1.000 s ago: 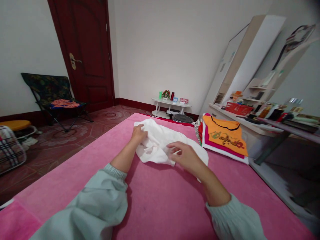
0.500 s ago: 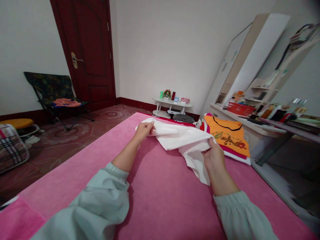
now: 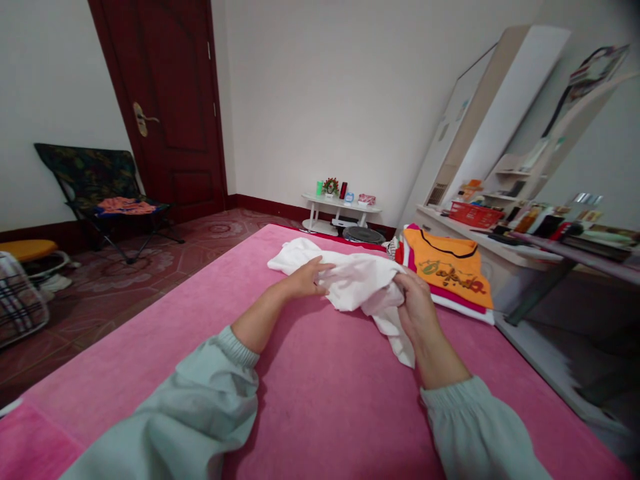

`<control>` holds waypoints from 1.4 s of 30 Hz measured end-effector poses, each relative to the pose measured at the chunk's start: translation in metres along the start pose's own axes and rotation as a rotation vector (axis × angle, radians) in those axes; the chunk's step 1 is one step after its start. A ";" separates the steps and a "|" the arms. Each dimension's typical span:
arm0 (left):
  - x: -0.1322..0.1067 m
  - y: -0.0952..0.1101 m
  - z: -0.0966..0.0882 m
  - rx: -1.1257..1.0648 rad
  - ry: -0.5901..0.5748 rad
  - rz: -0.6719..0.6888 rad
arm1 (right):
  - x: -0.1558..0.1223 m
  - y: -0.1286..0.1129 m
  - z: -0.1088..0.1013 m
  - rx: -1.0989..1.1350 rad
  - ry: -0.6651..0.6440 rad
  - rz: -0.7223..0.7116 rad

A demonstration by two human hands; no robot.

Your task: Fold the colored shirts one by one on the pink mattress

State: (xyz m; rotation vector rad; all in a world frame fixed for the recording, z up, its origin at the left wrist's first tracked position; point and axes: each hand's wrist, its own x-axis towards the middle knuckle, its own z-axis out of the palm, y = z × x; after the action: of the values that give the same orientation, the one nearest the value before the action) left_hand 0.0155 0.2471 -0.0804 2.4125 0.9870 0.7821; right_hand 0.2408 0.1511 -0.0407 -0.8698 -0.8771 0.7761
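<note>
A crumpled white garment [image 3: 350, 280] lies across the far part of the pink bed cover [image 3: 320, 393]; its exact kind does not show. My left hand [image 3: 306, 277] is at its near left edge, fingers apart, the fingertips close to or touching the cloth. My right hand [image 3: 416, 298] grips the garment's right end between thumb and fingers, and a loose corner hangs down beside the wrist. Right of that hand lies a stack of folded clothes, with an orange top [image 3: 450, 267] bearing printed lettering uppermost.
Along the right stands a dressing table with a red basket [image 3: 475, 215] and several bottles. Beyond the bed is a low white stand [image 3: 340, 201] with small ornaments. A folding chair [image 3: 100, 187] with an orange cloth stands left, near a dark red door [image 3: 175, 100].
My left hand has let go of the garment's left end and moved right and slightly down. That end now rests on the bed, more bunched. My right hand keeps its grip.
</note>
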 end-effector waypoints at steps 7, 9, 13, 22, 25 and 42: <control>0.004 0.043 0.005 -0.110 -0.004 0.059 | -0.002 -0.020 0.013 0.346 0.040 0.059; 0.003 0.049 0.009 0.059 -0.047 0.020 | -0.005 -0.023 0.017 0.364 0.021 0.074; 0.006 0.050 0.002 0.203 0.203 -0.045 | -0.006 -0.028 0.019 0.365 0.000 0.039; -0.011 0.105 -0.082 0.007 1.009 0.158 | 0.001 -0.035 0.001 -0.100 -0.197 0.011; -0.018 0.137 -0.079 0.037 0.902 0.272 | -0.019 -0.045 0.020 -0.281 -0.424 -0.131; -0.002 0.119 -0.019 0.050 0.012 0.021 | 0.001 -0.055 0.009 0.141 0.196 -0.267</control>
State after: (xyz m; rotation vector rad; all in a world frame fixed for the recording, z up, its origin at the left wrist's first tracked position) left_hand 0.0613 0.1696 0.0000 2.4669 0.9985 0.7895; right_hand 0.2450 0.1312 0.0110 -0.6740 -0.7370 0.5044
